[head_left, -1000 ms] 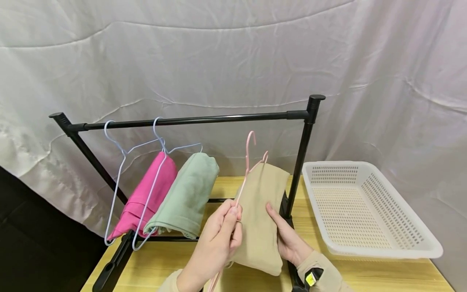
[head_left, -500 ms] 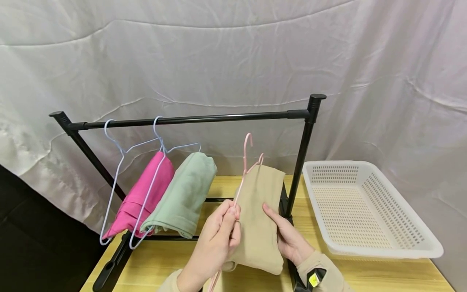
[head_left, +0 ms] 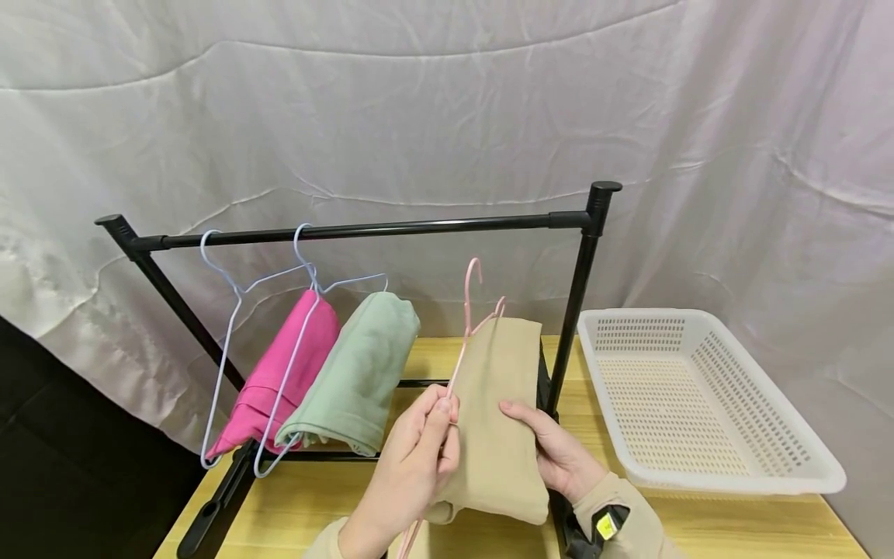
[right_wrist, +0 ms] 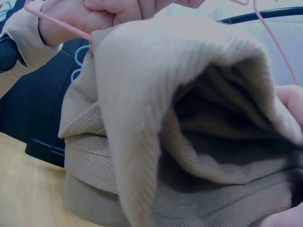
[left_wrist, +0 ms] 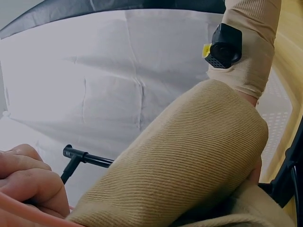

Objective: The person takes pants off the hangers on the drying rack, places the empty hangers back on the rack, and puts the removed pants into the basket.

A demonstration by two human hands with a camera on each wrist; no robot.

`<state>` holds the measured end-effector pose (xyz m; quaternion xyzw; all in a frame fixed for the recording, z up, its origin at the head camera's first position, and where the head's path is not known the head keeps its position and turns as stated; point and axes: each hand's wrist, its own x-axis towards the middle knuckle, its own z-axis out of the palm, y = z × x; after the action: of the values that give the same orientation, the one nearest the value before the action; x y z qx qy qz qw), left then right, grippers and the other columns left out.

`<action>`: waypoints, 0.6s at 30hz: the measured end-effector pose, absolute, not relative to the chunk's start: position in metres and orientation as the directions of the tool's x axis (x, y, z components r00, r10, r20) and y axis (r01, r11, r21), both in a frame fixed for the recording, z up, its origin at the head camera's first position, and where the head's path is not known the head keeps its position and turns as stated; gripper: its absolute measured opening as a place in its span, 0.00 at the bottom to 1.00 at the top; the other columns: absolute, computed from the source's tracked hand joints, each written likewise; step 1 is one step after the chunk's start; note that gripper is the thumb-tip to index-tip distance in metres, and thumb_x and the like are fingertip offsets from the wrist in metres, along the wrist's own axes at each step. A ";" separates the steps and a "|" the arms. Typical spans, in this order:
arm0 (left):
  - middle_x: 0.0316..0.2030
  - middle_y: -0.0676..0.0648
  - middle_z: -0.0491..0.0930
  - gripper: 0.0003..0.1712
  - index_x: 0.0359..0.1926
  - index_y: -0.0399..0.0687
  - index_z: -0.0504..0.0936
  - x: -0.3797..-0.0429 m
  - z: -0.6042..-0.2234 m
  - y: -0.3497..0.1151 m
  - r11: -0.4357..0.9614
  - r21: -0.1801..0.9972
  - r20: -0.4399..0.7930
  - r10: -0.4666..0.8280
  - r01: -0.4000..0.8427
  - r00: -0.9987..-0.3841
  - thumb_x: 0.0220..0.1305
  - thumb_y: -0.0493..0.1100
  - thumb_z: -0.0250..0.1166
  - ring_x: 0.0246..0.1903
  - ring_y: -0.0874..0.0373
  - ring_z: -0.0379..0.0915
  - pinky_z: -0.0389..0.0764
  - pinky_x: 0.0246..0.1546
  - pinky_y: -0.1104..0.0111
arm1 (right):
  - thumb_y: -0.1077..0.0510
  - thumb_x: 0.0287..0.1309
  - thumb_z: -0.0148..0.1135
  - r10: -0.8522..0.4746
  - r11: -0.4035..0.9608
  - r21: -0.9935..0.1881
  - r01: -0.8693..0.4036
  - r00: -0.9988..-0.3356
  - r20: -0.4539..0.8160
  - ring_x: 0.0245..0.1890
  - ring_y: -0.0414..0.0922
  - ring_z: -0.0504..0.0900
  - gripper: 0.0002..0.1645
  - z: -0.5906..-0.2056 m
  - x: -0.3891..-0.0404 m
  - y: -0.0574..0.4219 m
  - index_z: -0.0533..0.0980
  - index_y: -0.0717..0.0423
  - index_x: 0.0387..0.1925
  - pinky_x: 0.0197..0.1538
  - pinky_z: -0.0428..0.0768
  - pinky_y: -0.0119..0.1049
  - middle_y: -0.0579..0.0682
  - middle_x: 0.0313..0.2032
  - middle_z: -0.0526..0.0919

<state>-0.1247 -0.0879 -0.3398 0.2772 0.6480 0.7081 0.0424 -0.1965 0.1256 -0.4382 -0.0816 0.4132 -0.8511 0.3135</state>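
Hanger (head_left: 467,307) (pink) is pinched in the curled left hand (head_left: 412,458), beige cloth (head_left: 489,450) slung over it; right hand (head_left: 564,460)'s kinda half-curled, gripping the cloth's side.

Basket (head_left: 733,484) right of the rack (head_left: 419,228) on my desk (head_left: 740,524), curtain (head_left: 419,124) behind, two hung cloths (head_left: 359,373) left of my hanger (head_left: 467,314)!
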 end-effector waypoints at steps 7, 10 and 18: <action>0.12 0.48 0.54 0.23 0.41 0.27 0.59 -0.126 -0.343 -0.089 -0.128 0.947 0.322 0.401 0.295 -0.858 0.83 0.48 0.40 0.11 0.68 0.51 0.52 0.07 0.73 | 0.52 0.72 0.51 -0.590 -0.394 -0.802 0.450 -0.792 -0.155 0.46 0.42 0.88 0.15 -0.430 -0.199 0.122 0.69 0.57 0.52 0.51 0.85 0.36 0.47 0.44 0.87; 0.13 0.47 0.55 0.24 0.42 0.28 0.59 -0.127 -0.344 -0.090 -0.104 0.955 0.296 0.392 0.278 -0.871 0.83 0.49 0.40 0.10 0.68 0.51 0.52 0.06 0.73 | 0.53 0.71 0.50 -0.574 -0.368 -0.824 0.430 -0.802 -0.163 0.44 0.41 0.88 0.15 -0.424 -0.199 0.123 0.66 0.58 0.51 0.50 0.85 0.35 0.46 0.42 0.86; 0.12 0.52 0.57 0.23 0.41 0.29 0.59 -0.130 -0.346 -0.091 -0.099 0.956 0.293 0.390 0.277 -0.873 0.83 0.49 0.39 0.08 0.69 0.51 0.53 0.04 0.73 | 0.53 0.70 0.49 -0.555 -0.328 -0.852 0.408 -0.813 -0.176 0.41 0.40 0.88 0.17 -0.408 -0.199 0.127 0.62 0.59 0.53 0.47 0.86 0.34 0.46 0.42 0.85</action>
<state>-0.1304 -0.0914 -0.3464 0.2489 0.6698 0.6983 0.0408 -0.1988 0.1269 -0.4084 -0.0737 0.4980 -0.8115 0.2966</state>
